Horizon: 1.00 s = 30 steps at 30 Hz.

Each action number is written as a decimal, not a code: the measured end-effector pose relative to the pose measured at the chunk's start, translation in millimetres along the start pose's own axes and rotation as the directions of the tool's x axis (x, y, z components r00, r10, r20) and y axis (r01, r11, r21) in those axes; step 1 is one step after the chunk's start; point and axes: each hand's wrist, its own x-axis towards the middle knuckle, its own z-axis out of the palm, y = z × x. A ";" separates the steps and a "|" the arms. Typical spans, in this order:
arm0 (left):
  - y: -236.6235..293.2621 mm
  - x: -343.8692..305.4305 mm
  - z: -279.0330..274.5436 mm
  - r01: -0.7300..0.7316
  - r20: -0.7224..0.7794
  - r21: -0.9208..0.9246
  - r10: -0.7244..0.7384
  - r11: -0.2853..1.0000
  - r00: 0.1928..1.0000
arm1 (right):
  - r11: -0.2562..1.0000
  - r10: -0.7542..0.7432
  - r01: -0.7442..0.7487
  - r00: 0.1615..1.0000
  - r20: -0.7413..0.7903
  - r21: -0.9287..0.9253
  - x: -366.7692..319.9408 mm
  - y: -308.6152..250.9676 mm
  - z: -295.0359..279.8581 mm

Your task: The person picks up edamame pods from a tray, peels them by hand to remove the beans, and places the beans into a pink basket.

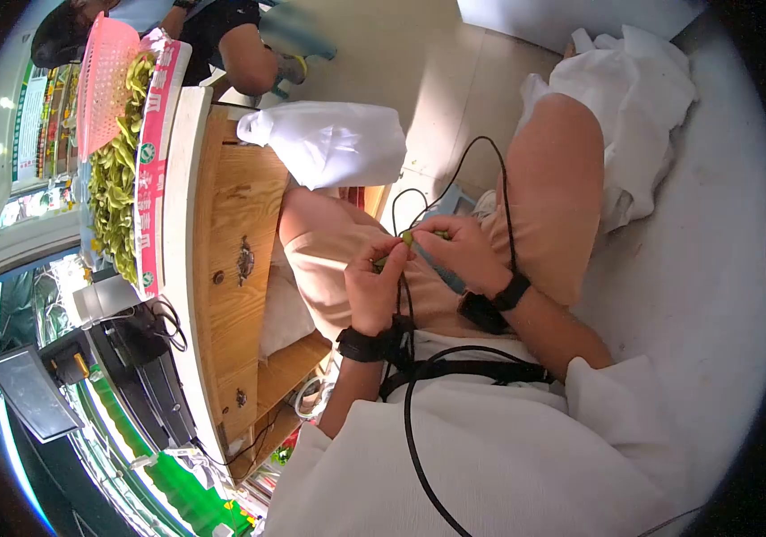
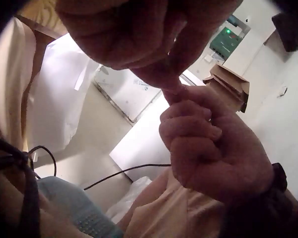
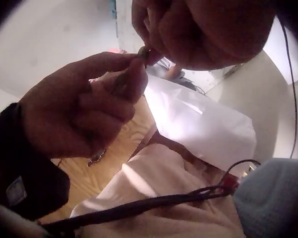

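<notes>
Over the lap, both hands meet at a small green edamame pod (image 1: 407, 237). The left hand (image 1: 374, 282) pinches it between thumb and forefinger, its other fingers curled in. From the other side, the right hand (image 1: 465, 255) pinches at the same spot, with more green showing among its fingers. In the right wrist view the tip of the pod (image 3: 143, 51) shows between the fingertips. The left wrist view has the right hand (image 2: 213, 144) with curled fingers, meeting the left hand (image 2: 134, 34); the fingers hide most of the pod there.
A heap of edamame pods (image 1: 114, 192) lies on the table at the left, beside a pink basket (image 1: 107, 85). A white bag (image 1: 334, 139) hangs by the wooden drawers (image 1: 240, 242). Black cables (image 1: 510, 197) run around the hands and lap. Another person (image 1: 244, 58) sits beyond the table.
</notes>
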 end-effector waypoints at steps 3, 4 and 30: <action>-4.6 1.2 -4.3 -0.008 0.000 -0.016 0.008 1.000 1.000 | 0.996 0.076 -0.076 0.997 0.007 -0.044 1.1 -0.5 0.8; -6.9 1.1 -5.5 0.002 -0.012 -0.025 -0.003 1.000 1.000 | 0.994 0.076 -0.075 0.997 0.014 -0.082 1.2 -0.9 1.6; -7.1 -5.8 -8.9 0.006 0.052 -0.053 -0.003 0.999 0.999 | 0.999 -0.035 0.035 0.999 0.021 0.002 4.7 17.0 5.0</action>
